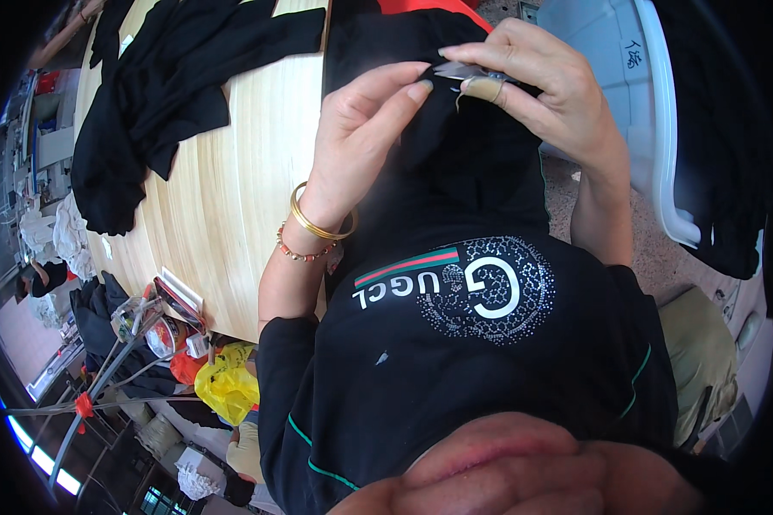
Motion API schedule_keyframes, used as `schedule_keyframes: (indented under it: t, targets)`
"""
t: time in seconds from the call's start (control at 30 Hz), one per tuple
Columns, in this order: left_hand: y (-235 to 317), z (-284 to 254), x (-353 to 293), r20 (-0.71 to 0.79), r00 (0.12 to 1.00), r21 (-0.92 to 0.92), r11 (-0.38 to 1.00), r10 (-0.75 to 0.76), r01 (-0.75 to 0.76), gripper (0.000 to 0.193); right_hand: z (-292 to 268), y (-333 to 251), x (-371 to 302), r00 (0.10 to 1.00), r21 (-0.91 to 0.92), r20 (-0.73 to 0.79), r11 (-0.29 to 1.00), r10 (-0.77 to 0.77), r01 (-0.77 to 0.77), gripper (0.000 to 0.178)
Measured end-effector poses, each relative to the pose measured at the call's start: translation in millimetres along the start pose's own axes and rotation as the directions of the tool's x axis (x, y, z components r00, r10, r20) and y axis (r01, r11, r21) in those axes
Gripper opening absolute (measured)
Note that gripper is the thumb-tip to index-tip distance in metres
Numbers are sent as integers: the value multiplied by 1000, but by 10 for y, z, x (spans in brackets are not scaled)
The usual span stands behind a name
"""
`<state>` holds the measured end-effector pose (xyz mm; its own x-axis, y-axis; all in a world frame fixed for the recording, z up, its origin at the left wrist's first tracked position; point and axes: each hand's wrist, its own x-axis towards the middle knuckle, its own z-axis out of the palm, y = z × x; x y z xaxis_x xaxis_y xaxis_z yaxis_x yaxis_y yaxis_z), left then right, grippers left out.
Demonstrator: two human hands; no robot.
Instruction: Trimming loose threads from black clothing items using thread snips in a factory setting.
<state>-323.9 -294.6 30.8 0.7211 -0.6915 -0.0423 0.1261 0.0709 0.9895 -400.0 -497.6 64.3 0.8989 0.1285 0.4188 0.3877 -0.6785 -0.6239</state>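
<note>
My left hand [365, 129] pinches the edge of a black cloth [434, 142] between thumb and forefinger. That cloth spreads over my lap, dark on dark, so its outline is hard to make out. From the right, my right hand [554, 81] is closed around a small pair of thread snips [458, 71]. The metal blades point left, close to the fingertips of my left hand at the cloth's edge. A tan wrap covers the right thumb, with a loose thread hanging below it. The snips' handle is mostly hidden in the palm.
Black garments [159, 94] lie on the wooden table [262, 172] to my left. At right stands a pale blue plastic bin [614, 77] with black cloth [721, 129] over its side. A yellow bag [229, 382] sits near the table's corner. Something red [438, 7] shows at the top.
</note>
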Motion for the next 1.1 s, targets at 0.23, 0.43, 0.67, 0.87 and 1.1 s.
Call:
schedule_keyframes:
  t: [0.23,0.43,0.67,0.87,1.1]
  targets:
    - [421,-334,34,-66,996,-136,988,62,-70,16,-86,70,-103,984,65,-179,998,-4,16,30]
    - [2339,-2706,-300,-621,584,230,833,523,-503,20,-161,145,-211,926,54,-364,995,100,-86,34]
    - [2719,-5451,-1446,-691,241,567,718,681,-403,53,140,341,-210,920,201,-328,968,214,-153,34]
    - [610,-4171,-761,-996,79,51,991,42,120,90,132,311,-278,918,267,-232,928,322,-258,32]
    - [-229,-3131,221,-794,460,517,839,398,168,107,136,329,-209,931,257,-186,930,314,-262,33]
